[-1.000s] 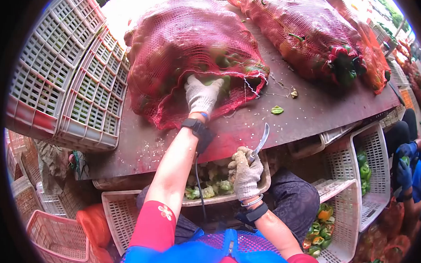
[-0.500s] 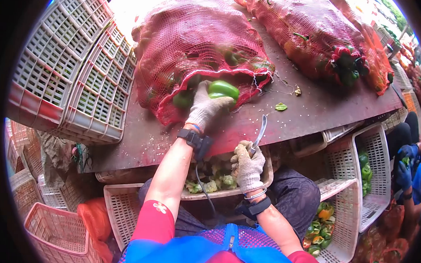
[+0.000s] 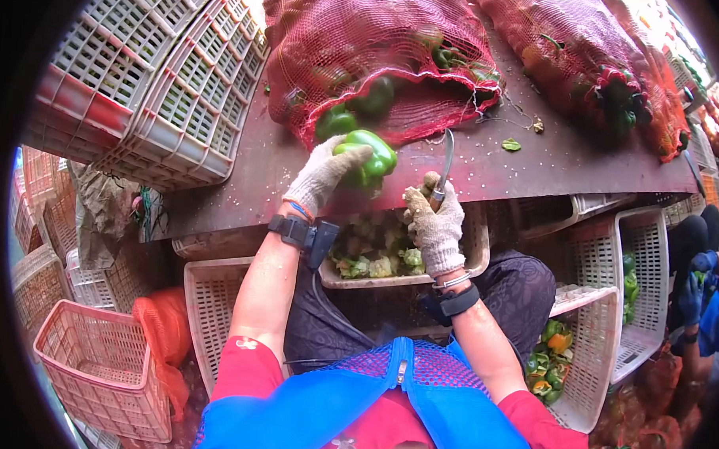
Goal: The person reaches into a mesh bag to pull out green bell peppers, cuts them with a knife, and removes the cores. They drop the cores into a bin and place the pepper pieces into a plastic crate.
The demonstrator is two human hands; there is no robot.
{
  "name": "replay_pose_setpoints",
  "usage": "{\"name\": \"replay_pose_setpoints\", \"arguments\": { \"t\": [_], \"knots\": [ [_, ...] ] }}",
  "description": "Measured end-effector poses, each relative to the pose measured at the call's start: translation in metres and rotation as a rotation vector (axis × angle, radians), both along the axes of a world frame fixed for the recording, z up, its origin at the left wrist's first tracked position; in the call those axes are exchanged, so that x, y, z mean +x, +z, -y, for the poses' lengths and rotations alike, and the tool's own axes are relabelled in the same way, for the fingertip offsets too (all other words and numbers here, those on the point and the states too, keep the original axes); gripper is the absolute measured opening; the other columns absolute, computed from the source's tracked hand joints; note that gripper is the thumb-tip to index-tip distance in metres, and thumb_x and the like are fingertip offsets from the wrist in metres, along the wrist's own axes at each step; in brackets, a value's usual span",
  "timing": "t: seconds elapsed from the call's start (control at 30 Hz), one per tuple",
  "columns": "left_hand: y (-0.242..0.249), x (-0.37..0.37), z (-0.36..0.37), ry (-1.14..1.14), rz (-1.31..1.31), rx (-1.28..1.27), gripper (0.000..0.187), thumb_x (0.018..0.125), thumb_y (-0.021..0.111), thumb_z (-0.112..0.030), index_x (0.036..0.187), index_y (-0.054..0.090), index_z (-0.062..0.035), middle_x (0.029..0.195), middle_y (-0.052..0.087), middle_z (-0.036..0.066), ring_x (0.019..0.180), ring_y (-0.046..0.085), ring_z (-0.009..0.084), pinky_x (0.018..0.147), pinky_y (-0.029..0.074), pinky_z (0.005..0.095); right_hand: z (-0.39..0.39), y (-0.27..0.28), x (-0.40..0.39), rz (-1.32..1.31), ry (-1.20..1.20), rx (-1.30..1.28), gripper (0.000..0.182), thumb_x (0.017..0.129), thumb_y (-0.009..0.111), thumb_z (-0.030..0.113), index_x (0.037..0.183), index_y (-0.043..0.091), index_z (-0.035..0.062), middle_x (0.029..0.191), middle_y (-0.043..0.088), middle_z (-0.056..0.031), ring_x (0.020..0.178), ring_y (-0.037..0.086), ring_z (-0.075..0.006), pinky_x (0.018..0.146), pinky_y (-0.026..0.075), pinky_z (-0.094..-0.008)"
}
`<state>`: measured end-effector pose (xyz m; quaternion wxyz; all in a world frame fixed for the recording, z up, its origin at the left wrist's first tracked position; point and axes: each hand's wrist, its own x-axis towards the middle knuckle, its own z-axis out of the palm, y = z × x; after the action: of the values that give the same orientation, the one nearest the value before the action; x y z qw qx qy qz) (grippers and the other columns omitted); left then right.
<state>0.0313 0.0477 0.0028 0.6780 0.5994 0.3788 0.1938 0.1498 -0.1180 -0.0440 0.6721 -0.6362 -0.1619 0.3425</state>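
My left hand (image 3: 326, 174), in a knit glove, is closed round a green bell pepper (image 3: 375, 157) just in front of the open mouth of a red mesh sack (image 3: 366, 43). More green peppers (image 3: 337, 122) show inside that opening. To the right, my gloved right hand (image 3: 437, 227) grips a small knife (image 3: 447, 160), its curved blade pointing up and away from me. Below both hands, a crate (image 3: 389, 281) holds pale green trimmings (image 3: 378, 253) on the near side of the table (image 3: 274, 174).
Stacked white crates (image 3: 155, 67) stand at the left table edge. A second mesh sack (image 3: 556, 41) lies to the right. Low on the right, a crate (image 3: 588, 375) contains cut peppers (image 3: 549, 362). Another person's gloved hand (image 3: 694, 291) shows at far right.
My left hand has drawn the green pepper out from the sack's mouth towards me. The right hand still holds the knife. My view has shifted, so the table sits higher.
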Motion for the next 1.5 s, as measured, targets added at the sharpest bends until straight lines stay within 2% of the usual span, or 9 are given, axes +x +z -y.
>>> {"name": "replay_pose_setpoints", "arguments": {
  "t": [0.1,0.4,0.53,0.7,0.9,1.07,1.27,1.3,1.5],
  "knots": [
    [-0.02,-0.013,0.022,-0.085,-0.153,0.265,0.066,0.072,0.082,-0.023,0.129,0.051,-0.0062,0.113,0.062,0.009,0.104,0.059,0.0183,0.089,0.049,0.0317,-0.01,0.002,-0.008,0.288,0.164,-0.112,0.074,0.071,0.084,0.023,0.132,0.049,-0.0002,0.11,0.065,-0.0131,0.097,0.062,-0.0174,0.087,0.05,-0.0315],
    [-0.022,-0.006,0.034,0.09,-0.235,0.496,0.062,0.071,0.082,-0.026,0.121,0.054,-0.0057,0.108,0.064,0.012,0.099,0.061,0.0198,0.086,0.05,0.0331,-0.029,-0.007,0.002,0.737,0.254,0.01,0.063,0.076,0.078,0.021,0.128,0.051,-0.0006,0.119,0.061,-0.021,0.108,0.062,-0.0302,0.092,0.049,-0.0353],
    [-0.035,-0.001,0.029,0.198,-0.326,0.677,0.047,0.072,0.069,-0.014,0.116,0.057,-0.0033,0.102,0.066,0.019,0.096,0.065,0.0314,0.084,0.051,0.0367,-0.043,0.003,0.006,0.833,0.233,-0.038,0.042,0.082,0.069,0.02,0.117,0.055,0.0023,0.099,0.065,-0.0225,0.092,0.065,-0.0374,0.08,0.052,-0.0404],
    [-0.04,0.002,0.026,0.222,-0.301,0.593,0.044,0.076,0.064,-0.016,0.117,0.057,-0.0031,0.101,0.066,0.022,0.094,0.065,0.0362,0.081,0.051,0.0395,-0.071,0.016,0.013,0.786,0.266,-0.371,0.022,0.083,0.064,0.026,0.094,0.063,0.0064,0.087,0.066,-0.0219,0.084,0.064,-0.0412,0.074,0.051,-0.0447],
    [-0.068,-0.011,0.024,0.294,-0.077,0.328,0.035,0.077,0.064,-0.002,0.111,0.06,-0.0099,0.09,0.064,0.007,0.079,0.063,0.0168,0.071,0.053,0.0322,-0.129,0.011,0.034,1.005,0.235,-0.545,0.028,0.082,0.061,0.032,0.087,0.071,0.0062,0.087,0.067,-0.0217,0.089,0.064,-0.039,0.079,0.052,-0.0432],
    [-0.066,-0.036,0.025,0.333,0.424,-0.193,0.039,0.08,0.063,0.002,0.118,0.058,-0.0055,0.095,0.062,0.005,0.079,0.063,0.0161,0.068,0.057,0.0316,-0.115,0.0,0.063,0.561,0.229,-0.473,0.018,0.08,0.062,0.016,0.082,0.069,0.0002,0.068,0.066,-0.0109,0.062,0.063,-0.0169,0.059,0.049,-0.0325],
    [-0.039,-0.05,0.028,0.325,0.6,-0.274,0.038,0.083,0.063,-0.003,0.121,0.055,-0.0043,0.101,0.063,0.009,0.085,0.064,0.0201,0.069,0.058,0.0345,-0.097,-0.006,0.059,0.668,0.186,-0.371,0.021,0.081,0.063,0.021,0.079,0.068,0.0001,0.067,0.066,-0.0102,0.059,0.062,-0.0183,0.057,0.048,-0.0355],
    [-0.033,-0.053,0.026,0.329,0.65,-0.271,0.038,0.084,0.062,-0.004,0.121,0.055,-0.0037,0.101,0.063,0.009,0.087,0.064,0.0206,0.069,0.058,0.0348,-0.099,-0.005,0.057,0.777,0.205,-0.444,0.022,0.079,0.064,0.025,0.085,0.068,0.0044,0.08,0.067,-0.0192,0.081,0.066,-0.0348,0.073,0.051,-0.0418],
    [0.025,-0.113,0.041,0.537,0.514,-0.046,0.036,0.082,0.064,-0.002,0.118,0.059,-0.0033,0.098,0.064,0.006,0.082,0.064,0.0162,0.068,0.056,0.0305,-0.075,0.004,0.029,0.969,0.304,-0.206,0.012,0.08,0.067,0.017,0.084,0.062,0.0074,0.075,0.064,-0.0157,0.071,0.064,-0.0334,0.064,0.049,-0.0406]
  ]
}}
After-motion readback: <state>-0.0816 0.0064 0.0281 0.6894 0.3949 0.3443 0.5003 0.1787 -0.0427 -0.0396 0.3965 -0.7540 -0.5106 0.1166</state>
